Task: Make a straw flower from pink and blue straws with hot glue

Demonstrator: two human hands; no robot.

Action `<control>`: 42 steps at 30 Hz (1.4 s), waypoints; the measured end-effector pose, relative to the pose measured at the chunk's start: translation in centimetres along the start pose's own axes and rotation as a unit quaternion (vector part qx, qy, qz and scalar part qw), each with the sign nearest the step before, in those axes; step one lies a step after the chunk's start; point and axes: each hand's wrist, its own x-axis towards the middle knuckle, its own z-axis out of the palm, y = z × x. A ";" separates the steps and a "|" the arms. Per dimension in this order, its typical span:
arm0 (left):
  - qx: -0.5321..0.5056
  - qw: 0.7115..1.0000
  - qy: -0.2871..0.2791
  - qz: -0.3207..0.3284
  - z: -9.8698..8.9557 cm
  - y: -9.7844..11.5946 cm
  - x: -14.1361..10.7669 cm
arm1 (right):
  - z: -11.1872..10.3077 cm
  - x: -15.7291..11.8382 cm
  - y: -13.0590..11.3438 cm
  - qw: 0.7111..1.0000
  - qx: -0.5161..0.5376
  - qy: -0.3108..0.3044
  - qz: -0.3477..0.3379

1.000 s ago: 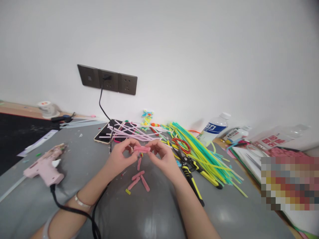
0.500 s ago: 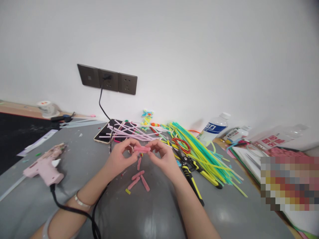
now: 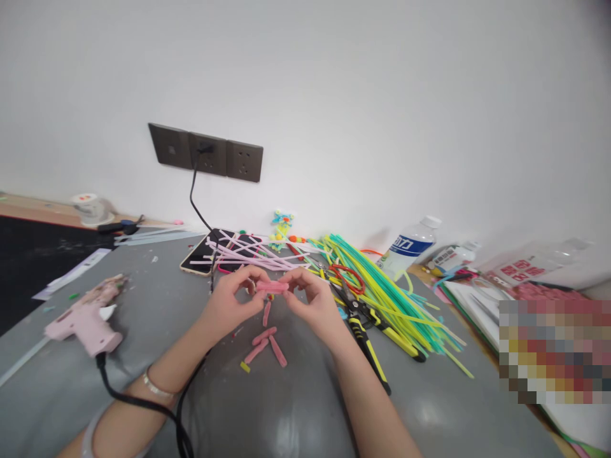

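Note:
Between the fingertips of both hands is a short pink fuzzy piece, held level above the grey table. My left hand pinches its left end. Its right end is in the closed fingers of my right hand. Below them lie several pink fuzzy pieces and a small yellow piece. Black-and-yellow pliers rest right of my right hand. Pale pink stems lie behind the hands, across two phones.
A pink glue gun lies at left, its black cord running under my left forearm. Yellow and green stems spread at right, near a bottle. A small colourful figure stands by the wall. Papers lie far right.

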 end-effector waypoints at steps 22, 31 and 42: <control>0.012 1.000 0.001 -0.006 -0.1 0.4 -0.1 | 0.1 0.0 -0.1 0.999 0.032 0.000 0.001; 0.007 1.000 0.002 -0.013 -0.1 0.5 -0.1 | 0.1 -0.1 -0.1 1.000 0.021 0.002 0.008; 0.014 1.000 -0.012 -0.002 -0.2 0.4 -0.2 | -0.1 0.1 0.5 1.000 0.017 0.020 0.010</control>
